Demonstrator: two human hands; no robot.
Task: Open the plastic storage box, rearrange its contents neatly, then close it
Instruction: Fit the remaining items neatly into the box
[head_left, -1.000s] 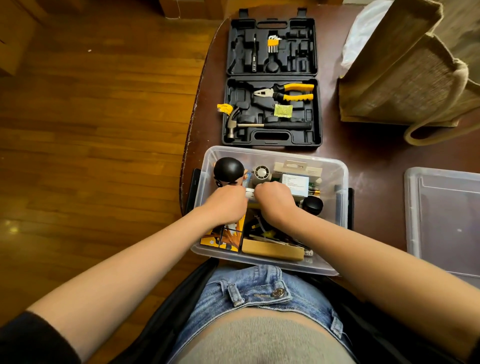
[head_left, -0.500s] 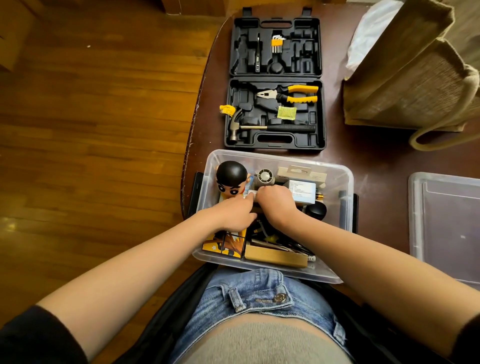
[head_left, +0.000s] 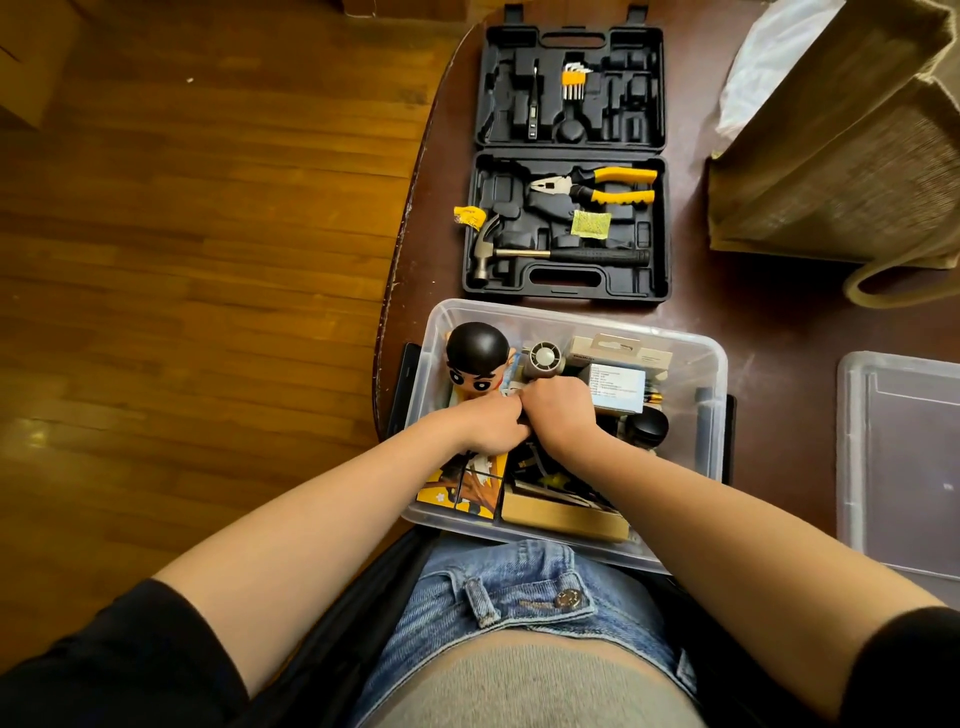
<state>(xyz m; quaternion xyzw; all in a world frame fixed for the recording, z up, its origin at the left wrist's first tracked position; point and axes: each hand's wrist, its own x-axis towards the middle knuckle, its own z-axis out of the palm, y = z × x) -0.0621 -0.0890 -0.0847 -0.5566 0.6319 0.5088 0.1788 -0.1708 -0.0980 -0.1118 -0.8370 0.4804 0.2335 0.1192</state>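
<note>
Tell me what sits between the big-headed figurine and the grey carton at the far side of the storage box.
In the head view, a small round fan stands between the figurine and the grey carton, just beyond the two hands.

One clear plastic storage box (head_left: 711, 364) stands open at 6 o'clock on the table (head_left: 753, 322), and one clear lid (head_left: 898, 467) lies at 3 o'clock from it. Two hands are in the box: one left hand (head_left: 491, 423), one right hand (head_left: 561, 410). Countable inside it are one black-haired figurine (head_left: 475, 358), one small round fan (head_left: 543, 358), one yellow picture box (head_left: 462, 486), one flat wooden box (head_left: 563, 517), one black round knob (head_left: 647, 428) and two white cartons (head_left: 618, 387); the tangle of smaller pieces cannot be counted. At 12 o'clock lies one open black tool case (head_left: 571, 283) holding one hammer (head_left: 545, 254), one pair of pliers (head_left: 597, 187) and one set of hex keys (head_left: 574, 83). One burlap bag (head_left: 841, 156) sits at 2 o'clock.
</note>
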